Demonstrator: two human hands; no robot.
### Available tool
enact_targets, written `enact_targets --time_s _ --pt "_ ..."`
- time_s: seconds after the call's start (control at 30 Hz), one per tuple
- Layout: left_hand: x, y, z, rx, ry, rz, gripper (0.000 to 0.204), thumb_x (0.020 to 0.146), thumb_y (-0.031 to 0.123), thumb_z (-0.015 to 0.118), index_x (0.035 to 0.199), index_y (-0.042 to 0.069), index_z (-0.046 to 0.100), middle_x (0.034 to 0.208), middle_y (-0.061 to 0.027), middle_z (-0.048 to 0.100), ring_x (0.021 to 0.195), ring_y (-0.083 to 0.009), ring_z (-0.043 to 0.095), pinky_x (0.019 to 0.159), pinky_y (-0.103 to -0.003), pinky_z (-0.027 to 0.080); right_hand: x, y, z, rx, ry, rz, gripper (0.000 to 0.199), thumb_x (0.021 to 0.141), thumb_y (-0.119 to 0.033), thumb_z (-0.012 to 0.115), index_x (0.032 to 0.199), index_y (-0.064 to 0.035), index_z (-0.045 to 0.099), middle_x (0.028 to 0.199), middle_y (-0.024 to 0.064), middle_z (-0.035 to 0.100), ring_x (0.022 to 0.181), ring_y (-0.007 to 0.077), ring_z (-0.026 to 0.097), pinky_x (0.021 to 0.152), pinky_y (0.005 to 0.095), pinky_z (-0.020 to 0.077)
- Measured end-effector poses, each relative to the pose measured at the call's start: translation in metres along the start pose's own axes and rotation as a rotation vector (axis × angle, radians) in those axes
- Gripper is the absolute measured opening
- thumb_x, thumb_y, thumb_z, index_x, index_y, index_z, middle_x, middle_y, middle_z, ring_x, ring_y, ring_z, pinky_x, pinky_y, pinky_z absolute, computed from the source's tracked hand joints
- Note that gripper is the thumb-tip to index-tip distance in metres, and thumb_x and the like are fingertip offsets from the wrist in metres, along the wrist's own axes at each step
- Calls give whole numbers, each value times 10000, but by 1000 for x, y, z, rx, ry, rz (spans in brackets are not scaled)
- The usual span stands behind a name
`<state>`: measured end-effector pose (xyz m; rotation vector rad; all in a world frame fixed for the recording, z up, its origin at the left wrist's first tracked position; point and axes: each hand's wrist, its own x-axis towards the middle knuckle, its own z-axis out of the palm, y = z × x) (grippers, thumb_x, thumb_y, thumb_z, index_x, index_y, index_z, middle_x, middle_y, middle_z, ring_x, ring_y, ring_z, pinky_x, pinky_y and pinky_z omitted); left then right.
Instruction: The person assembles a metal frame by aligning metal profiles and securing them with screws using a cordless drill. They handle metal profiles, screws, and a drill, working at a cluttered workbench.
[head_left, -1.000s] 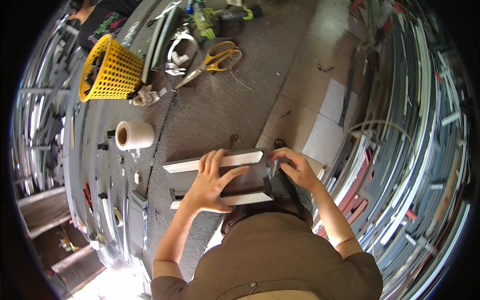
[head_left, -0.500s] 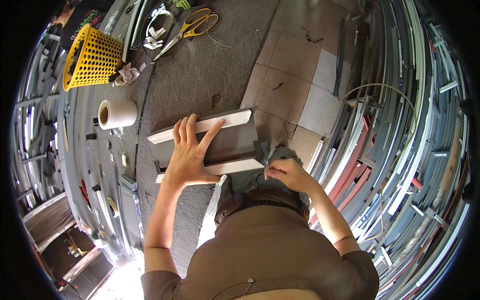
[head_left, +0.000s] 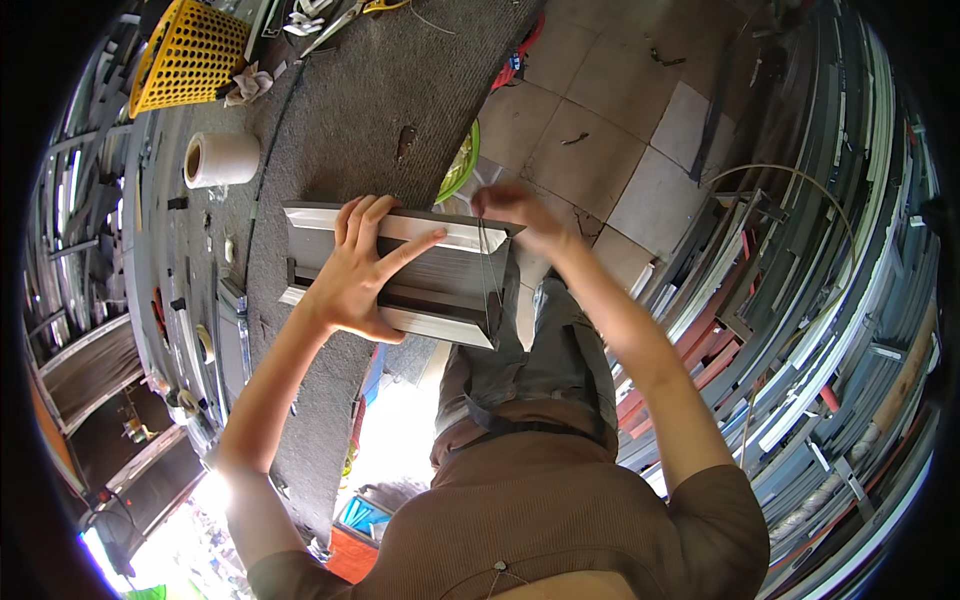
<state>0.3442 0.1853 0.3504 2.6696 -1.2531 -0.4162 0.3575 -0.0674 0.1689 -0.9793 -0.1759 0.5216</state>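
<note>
I saw a silver-grey metal profile (head_left: 400,275) w/ pale, near-white flanges and a finely lined dark grey web. It lay on a dark grey, speckled bench mat (head_left: 330,130). The basket (head_left: 185,55) was bright yellow w/ a grid pattern. The paper roll (head_left: 222,160) was white, tan at the core. Floor tiles (head_left: 600,130) were beige & grey in a checker layout. Shirt (head_left: 560,520) was plain brown, trousers (head_left: 540,360) grey.
</note>
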Motion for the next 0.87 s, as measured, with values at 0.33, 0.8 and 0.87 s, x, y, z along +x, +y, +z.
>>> enact_targets --time_s 0.33,0.8,0.87 --pt "2 0 -1 16 29 13 1421 221 478 887 1563 335 440 1465 -280 373 1387 -494 337 1185 -664 210 -162 -100 120 -671 -167 -123 120 920 -141 702 1001 -57 729 903 124 739 832 330 718 755 404 559" --pt "1 -5 1 22 75 56 1388 247 479 869 1557 265 463 1470 -288 374 1389 -494 337 1164 -670 209 -161 -5 123 -374 -323 128 57 943 -66 654 914 -51 701 850 79 751 878 196 728 814 350 516" --pt "1 -6 1 15 89 79 1415 242 492 866 1571 257 442 1481 -288 368 1401 -489 331 1171 -671 193 -161 -55 119 -495 -359 86 80 952 -69 652 896 -47 704 812 56 753 853 162 731 821 334 516"
